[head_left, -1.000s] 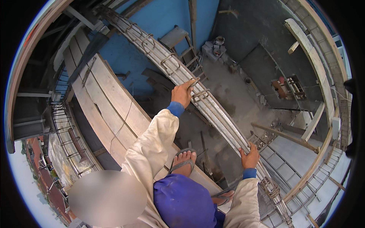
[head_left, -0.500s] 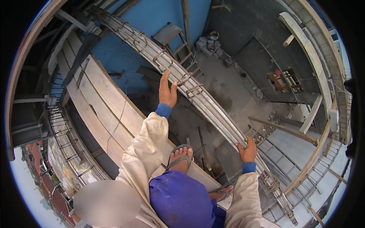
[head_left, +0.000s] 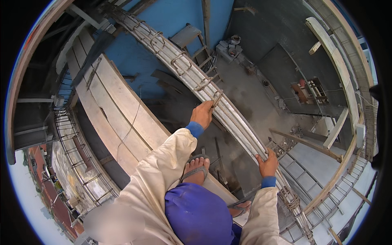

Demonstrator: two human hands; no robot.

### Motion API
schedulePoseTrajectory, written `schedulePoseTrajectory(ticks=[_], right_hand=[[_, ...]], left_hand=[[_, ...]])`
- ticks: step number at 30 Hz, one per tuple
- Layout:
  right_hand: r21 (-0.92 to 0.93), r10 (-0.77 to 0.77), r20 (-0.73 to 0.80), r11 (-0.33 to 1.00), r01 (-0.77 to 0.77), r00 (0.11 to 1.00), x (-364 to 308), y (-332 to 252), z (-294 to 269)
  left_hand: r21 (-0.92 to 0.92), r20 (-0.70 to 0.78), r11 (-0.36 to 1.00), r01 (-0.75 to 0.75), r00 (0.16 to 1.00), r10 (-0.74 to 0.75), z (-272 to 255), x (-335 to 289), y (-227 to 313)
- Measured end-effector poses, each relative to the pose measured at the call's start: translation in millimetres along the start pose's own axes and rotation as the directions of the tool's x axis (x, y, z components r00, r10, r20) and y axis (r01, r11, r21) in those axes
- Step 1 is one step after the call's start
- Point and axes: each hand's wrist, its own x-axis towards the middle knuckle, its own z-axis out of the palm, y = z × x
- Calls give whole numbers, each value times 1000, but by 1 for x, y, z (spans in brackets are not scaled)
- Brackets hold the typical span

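A long bundle of steel bars (head_left: 239,122) slants across the scene from upper left to lower right. Several bent rebar stirrups (head_left: 181,65) are looped around it. My left hand (head_left: 201,114) has its fingers closed at the bundle's near edge on one rebar stirrup (head_left: 218,98), the lowest of the loops along the middle stretch. Farther down, my right hand (head_left: 268,164) grips the bundle, thumb on the near side and fingers on the far side. Coiled tie wire (head_left: 293,201) wraps the bundle below that hand.
My sandalled feet (head_left: 195,170) stand on a plank high above a concrete floor (head_left: 241,87). Wide wooden boards (head_left: 118,98) run along my left. A rebar cage (head_left: 75,151) lies beyond them. A wooden ladder (head_left: 202,55) stands below, and timber pieces (head_left: 306,143) cross at the right.
My left hand has moved down and right along the bundle, from open fingers beside it to closed on a stirrup. The right hand keeps its place on the bars.
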Motion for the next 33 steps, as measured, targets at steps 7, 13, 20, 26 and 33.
schedulePoseTrajectory(ticks=[7,13,20,26,33], right_hand=[[-35,28,-68,999,-30,997,2,-55,-13],[210,-430,-131,869,449,893,79,-218,2],[270,-321,67,917,293,945,121,-266,21],[275,-356,14,900,339,934,104,-208,17],[299,-344,-50,891,343,938,97,-195,25]], left_hand=[[98,19,995,-32,999,30,1,-7,-3],[57,12,993,108,994,-109,18,6,-16],[97,45,994,50,998,-54,28,-6,-10],[120,177,991,-56,984,34,44,-27,6],[133,231,985,-114,970,81,38,-25,9]])
